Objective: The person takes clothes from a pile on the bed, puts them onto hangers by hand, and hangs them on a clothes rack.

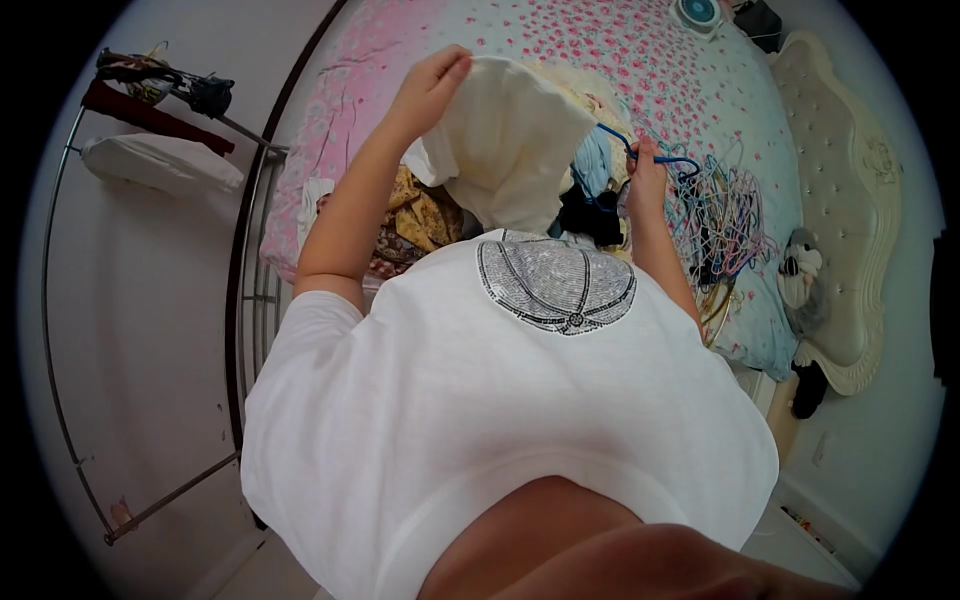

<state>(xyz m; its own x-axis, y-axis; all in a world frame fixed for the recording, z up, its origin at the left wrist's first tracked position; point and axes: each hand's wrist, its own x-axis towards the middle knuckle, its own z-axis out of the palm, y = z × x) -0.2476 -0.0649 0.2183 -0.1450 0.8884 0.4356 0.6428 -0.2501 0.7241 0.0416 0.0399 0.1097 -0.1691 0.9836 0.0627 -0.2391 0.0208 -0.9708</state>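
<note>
A cream-white garment [515, 130] hangs spread in front of me above the bed; its exact kind is unclear. My left hand [437, 88] pinches its upper left edge with closed fingers. At the garment's right side, my right hand [646, 178] is closed around a blue clothes hanger [679, 160]. The left part of that hanger reaches the garment's edge, and whether it goes inside I cannot tell. Just below the garment lies a yellow-brown patterned cloth [425, 218]. Light blue cloth [594, 165] and black cloth [590, 218] lie between the garment and my right hand.
A tangled heap of hangers [718, 215] lies on the flowered bed [690, 60] to the right, before the tufted headboard [845, 230]. A small fan [697, 14] sits at the far side. On the left stands a metal clothes rack [52, 300] with clothes hanging on it.
</note>
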